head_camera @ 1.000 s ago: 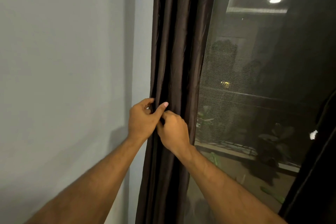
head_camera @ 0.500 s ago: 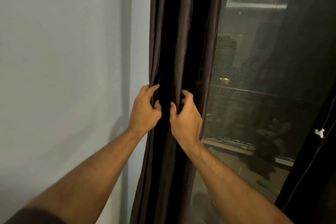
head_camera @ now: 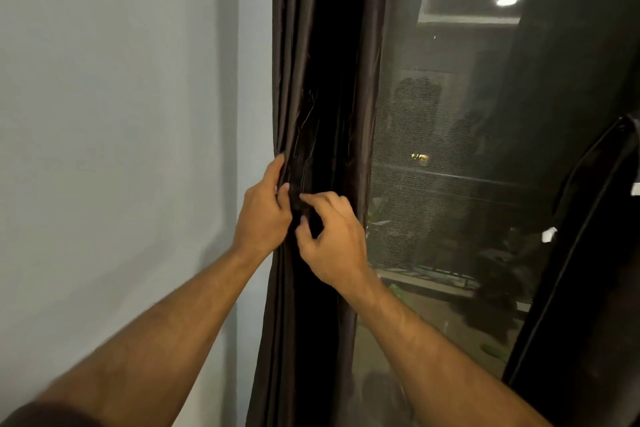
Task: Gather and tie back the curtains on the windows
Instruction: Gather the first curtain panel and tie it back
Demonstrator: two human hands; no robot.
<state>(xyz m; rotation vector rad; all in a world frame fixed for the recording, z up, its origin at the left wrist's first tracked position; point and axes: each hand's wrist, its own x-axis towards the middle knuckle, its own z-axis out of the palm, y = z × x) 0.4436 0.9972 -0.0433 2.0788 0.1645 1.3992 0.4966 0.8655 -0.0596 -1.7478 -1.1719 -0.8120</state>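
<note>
So the dark brown curtain (head_camera: 325, 80) is bunched into a narrow column down the middle of the frame, right between the pale wall (head_camera: 121, 114) on the left and the window (head_camera: 467, 166) on the right. The person's left hand (head_camera: 265, 218) has its fingers curled around the curtain's left edge, pinching folds. The right hand (head_camera: 334, 243) sits just beside it, thumb and fingertips closed narrow on a small bit of dark fabric, maybe a tie, can't tell. A second dark curtain (head_camera: 595, 288) hangs at the right edge.
</note>
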